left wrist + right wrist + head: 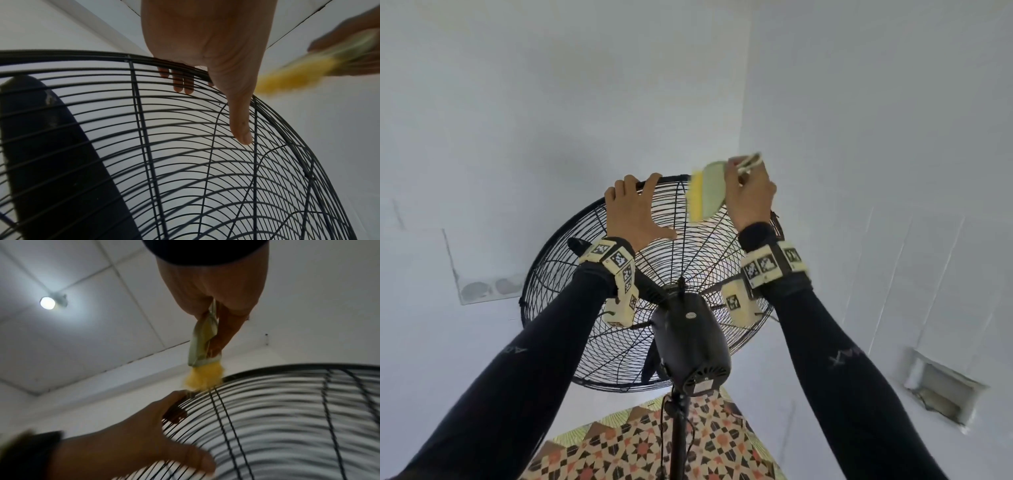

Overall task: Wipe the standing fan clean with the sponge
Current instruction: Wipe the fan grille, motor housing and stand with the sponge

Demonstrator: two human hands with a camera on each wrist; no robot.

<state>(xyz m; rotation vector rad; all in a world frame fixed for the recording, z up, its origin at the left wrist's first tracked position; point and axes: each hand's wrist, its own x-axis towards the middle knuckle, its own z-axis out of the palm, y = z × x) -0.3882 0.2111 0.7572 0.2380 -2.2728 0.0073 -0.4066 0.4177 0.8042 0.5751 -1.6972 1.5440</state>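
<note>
Left hand (207, 40) grips round black wire fan (640, 342) rim; right hand (750, 198) pinches fuzzy yellow sponge (697, 198).

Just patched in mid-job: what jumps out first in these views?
The black wire cage of the standing fan fills the middle of the head view, its motor housing nearest the camera. The left hand grips the cage's top rim, fingers hooked over it. Beside it, the right hand holds the yellow-and-green sponge at the rim.

Black wire standing fan (619, 342), yellow-and-green sponge (703, 193), orange-black geometric floor (626, 445), dark sleeves (835, 359).
</note>
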